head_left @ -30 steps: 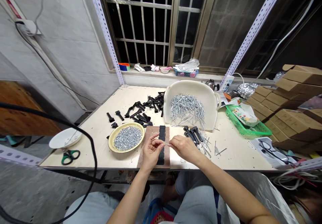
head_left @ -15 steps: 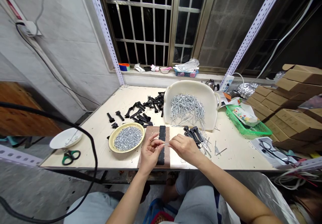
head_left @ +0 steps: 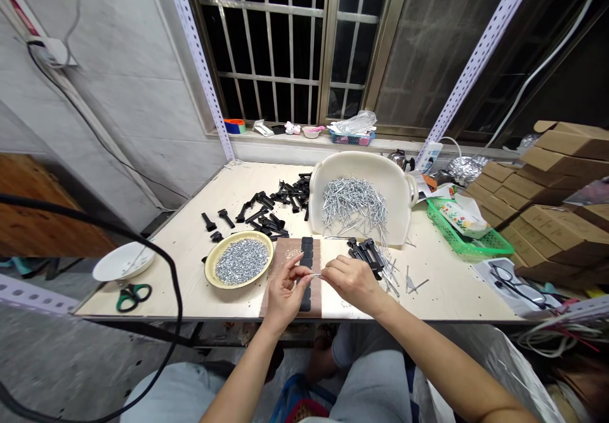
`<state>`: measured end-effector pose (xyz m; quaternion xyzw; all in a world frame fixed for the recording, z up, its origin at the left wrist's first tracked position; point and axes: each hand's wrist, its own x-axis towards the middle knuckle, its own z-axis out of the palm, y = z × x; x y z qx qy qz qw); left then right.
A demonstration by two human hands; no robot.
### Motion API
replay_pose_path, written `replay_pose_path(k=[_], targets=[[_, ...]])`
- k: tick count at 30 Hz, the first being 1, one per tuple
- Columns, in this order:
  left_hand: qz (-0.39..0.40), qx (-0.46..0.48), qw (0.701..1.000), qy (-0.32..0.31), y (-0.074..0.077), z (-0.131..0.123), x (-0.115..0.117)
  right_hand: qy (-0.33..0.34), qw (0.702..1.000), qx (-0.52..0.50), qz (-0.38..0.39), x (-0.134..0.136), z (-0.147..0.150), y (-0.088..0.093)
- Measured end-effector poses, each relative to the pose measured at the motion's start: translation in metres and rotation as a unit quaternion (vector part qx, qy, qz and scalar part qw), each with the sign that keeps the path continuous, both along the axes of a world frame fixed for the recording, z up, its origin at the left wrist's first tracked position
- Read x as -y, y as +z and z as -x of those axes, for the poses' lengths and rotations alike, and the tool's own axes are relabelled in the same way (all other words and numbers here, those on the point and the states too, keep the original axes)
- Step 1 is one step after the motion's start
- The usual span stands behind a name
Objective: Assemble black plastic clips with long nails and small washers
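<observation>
Between the fingertips of my two hands, above the front of the table, is a thin silver metal pin (head_left: 316,275). My left hand (head_left: 284,291) pinches its left end, the other fingers curled loosely. Closed around its right end, my right hand (head_left: 349,280) hides much of it. Under my hands lies a brown mat (head_left: 280,305) with a row of black pieces (head_left: 307,245) along it. A yellow bowl (head_left: 209,277) of small silver metal pieces stands left of my left hand. Black plastic parts (head_left: 368,255) and loose metal pins (head_left: 391,277) lie beside my right hand.
A white scoop-shaped tray (head_left: 399,207) holding many metal pins stands behind my hands. More black plastic parts (head_left: 264,214) are scattered back left. Scissors (head_left: 134,296) and a white dish (head_left: 107,267) sit left; a green basket (head_left: 495,245), glasses (head_left: 516,286) and cardboard boxes (head_left: 556,233) right.
The fingers of my left hand have shifted slightly at the pin, and the fingertips are a touch lower. My right hand stays almost in place, still gripping the pin.
</observation>
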<state>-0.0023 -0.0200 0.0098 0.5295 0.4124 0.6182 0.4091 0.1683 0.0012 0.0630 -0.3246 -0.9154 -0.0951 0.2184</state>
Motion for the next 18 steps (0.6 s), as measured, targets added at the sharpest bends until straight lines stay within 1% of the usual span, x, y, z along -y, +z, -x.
replay_pose_path(k=[4,11,15,18], targets=[[-0.011,-0.008,1.000,-0.016,0.0010,0.0023,0.0020,-0.001,1.000,-0.010,0.025,0.0004,-0.0003,-0.0002],[-0.015,-0.007,1.000,-0.017,-0.0020,0.0026,0.0024,0.023,0.985,-0.077,0.150,0.0008,-0.0053,-0.0011],[-0.009,0.003,1.000,-0.013,-0.0040,0.0020,0.0016,0.018,0.982,-0.064,0.178,0.0009,-0.0065,-0.0003],[0.004,0.017,1.000,0.005,-0.0063,0.0041,0.0001,0.032,0.978,-0.069,0.193,0.0034,-0.0088,-0.0035]])
